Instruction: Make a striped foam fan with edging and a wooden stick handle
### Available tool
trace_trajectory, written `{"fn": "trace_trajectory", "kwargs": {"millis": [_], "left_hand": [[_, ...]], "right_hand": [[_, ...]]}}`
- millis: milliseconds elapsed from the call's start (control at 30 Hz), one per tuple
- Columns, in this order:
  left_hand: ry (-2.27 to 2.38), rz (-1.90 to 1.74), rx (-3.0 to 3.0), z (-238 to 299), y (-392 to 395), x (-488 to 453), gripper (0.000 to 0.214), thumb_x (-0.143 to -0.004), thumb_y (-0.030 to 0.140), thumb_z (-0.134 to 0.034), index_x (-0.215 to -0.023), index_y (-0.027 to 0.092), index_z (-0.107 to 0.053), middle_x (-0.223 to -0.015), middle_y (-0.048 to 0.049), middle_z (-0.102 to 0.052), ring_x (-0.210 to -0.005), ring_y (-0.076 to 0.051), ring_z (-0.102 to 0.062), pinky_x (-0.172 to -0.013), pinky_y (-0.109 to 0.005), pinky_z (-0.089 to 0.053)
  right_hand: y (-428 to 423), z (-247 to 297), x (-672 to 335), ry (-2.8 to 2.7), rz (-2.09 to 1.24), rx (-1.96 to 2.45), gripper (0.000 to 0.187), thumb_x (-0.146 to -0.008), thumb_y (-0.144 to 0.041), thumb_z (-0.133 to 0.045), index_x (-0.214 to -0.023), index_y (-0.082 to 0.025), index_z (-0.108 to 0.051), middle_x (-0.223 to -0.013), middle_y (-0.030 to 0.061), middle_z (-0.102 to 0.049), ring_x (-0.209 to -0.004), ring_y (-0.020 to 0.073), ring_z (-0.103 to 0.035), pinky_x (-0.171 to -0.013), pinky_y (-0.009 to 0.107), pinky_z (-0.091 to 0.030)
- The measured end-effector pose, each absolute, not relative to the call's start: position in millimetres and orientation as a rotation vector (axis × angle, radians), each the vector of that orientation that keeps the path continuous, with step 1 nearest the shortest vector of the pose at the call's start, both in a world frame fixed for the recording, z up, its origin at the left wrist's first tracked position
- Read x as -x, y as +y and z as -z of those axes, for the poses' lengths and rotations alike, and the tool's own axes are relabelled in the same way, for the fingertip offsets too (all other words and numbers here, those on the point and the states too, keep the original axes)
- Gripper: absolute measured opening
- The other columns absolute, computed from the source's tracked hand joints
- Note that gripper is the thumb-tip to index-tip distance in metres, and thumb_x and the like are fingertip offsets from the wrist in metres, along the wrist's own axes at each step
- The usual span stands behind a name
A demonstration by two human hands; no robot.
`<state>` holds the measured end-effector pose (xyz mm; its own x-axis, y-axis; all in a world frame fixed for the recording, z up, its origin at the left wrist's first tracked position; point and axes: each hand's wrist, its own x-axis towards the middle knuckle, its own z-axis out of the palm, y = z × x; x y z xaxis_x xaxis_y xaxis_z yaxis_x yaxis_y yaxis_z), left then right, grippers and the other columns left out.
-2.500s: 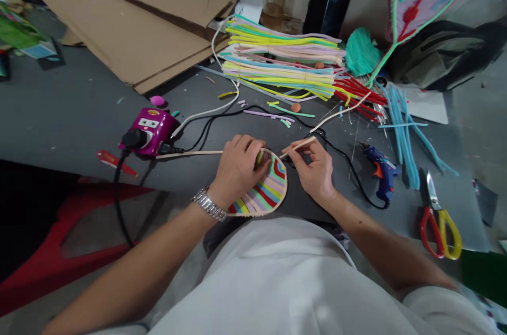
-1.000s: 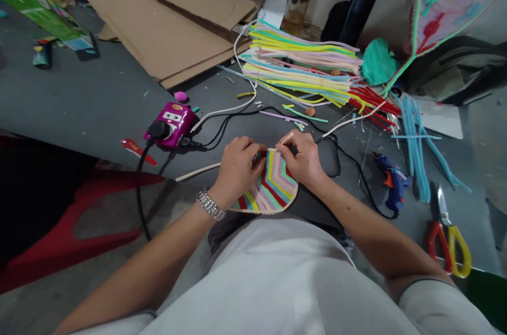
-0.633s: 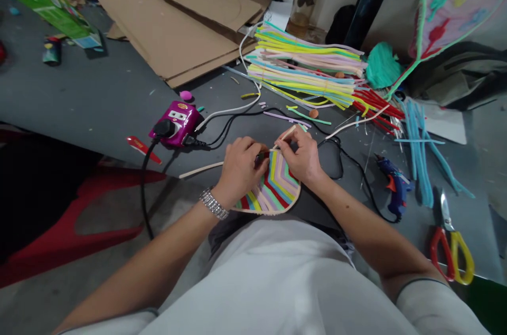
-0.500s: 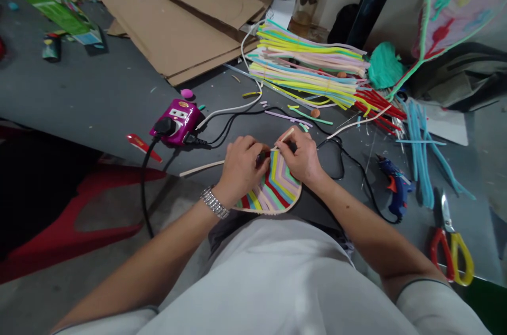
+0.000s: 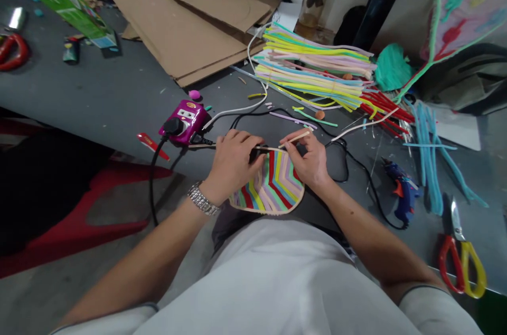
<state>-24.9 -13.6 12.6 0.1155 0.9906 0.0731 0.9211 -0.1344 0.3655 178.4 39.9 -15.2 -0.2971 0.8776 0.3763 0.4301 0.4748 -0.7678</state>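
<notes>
Drawn apart since the last moment, the right hand (image 5: 307, 160) pinched a cream strip (image 5: 295, 138) between its fingertips while the left hand (image 5: 233, 158) stayed closed over the top rim of the striped panel (image 5: 273, 187), held between them at the edge of the grey table (image 5: 99, 92)

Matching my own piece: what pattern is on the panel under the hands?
The panel has red, yellow, green, lilac chevrons; head view.

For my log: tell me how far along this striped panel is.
Done: chevron stripes fill the striped panel, and a tan strip edges its lower curve. In hand: the left hand grips the top edge; the right hand pinches the strip. Left: the strip's loose ends, seemingly unfixed, along the top.
</notes>
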Motion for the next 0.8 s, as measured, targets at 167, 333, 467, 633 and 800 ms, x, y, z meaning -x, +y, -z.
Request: {"fn": "trace_trajectory", "kwargs": {"millis": [167,333,467,633,800], "left_hand": [[1.816,-0.432,-2.214,-12.7,-10.5,20.5,0.024,-0.091,0.028,-0.072,-0.115,0.024,-0.071,-0.119,-0.0100,-0.072,-0.115,-0.034,-0.057,-0.090,-0.048,-0.042],[1.793,-0.427,-2.227,-10.3,-8.5,18.4,0.024,-0.089,0.024,-0.072,-0.113,0.025,-0.073,-0.116,-0.0096,-0.072,-0.115,-0.034,-0.056,-0.089,-0.048,-0.043],[1.798,-0.392,-2.226,-9.0,-7.9,17.4,0.025,-0.089,0.025,-0.072,-0.114,0.025,-0.075,-0.114,-0.0095,-0.071,-0.112,-0.034,-0.057,-0.087,-0.048,-0.043],[1.787,-0.395,-2.233,-7.4,-8.2,17.1,0.026,-0.090,0.024,-0.071,-0.115,0.025,-0.075,-0.113,-0.0102,-0.070,-0.112,-0.034,-0.056,-0.087,-0.048,-0.043],[1.778,-0.361,-2.264,-10.3,-6.9,18.0,0.024,-0.090,0.025,-0.069,-0.113,0.025,-0.075,-0.110,-0.0105,-0.070,-0.111,-0.033,-0.057,-0.086,-0.047,-0.044]], "right_hand": [[41.0,17.4,-180.1,-1.887,-0.721,1.121,0.010,-0.098,-0.031,-0.060,-0.090,-0.026,-0.065,-0.090,0.0028,-0.076,-0.082,0.0200,-0.070,-0.082,0.037,-0.052],[41.7,21.4,-181.6,-1.929,-0.732,1.154,0.010,-0.095,-0.033,-0.062,-0.087,-0.026,-0.064,-0.087,0.0015,-0.076,-0.081,0.0206,-0.070,-0.084,0.038,-0.052],[40.4,21.9,-181.1,-1.928,-0.702,1.144,0.013,-0.097,-0.033,-0.060,-0.087,-0.026,-0.064,-0.091,0.0023,-0.077,-0.084,0.0207,-0.070,-0.086,0.039,-0.051],[42.4,21.1,-179.1,-1.994,-0.689,1.143,0.012,-0.097,-0.031,-0.061,-0.087,-0.026,-0.064,-0.086,0.0021,-0.075,-0.081,0.0205,-0.067,-0.086,0.039,-0.049],[44.3,16.9,-181.3,-1.957,-0.755,1.117,0.014,-0.096,-0.031,-0.061,-0.085,-0.025,-0.064,-0.085,0.0018,-0.075,-0.079,0.0199,-0.067,-0.082,0.037,-0.050]]}}
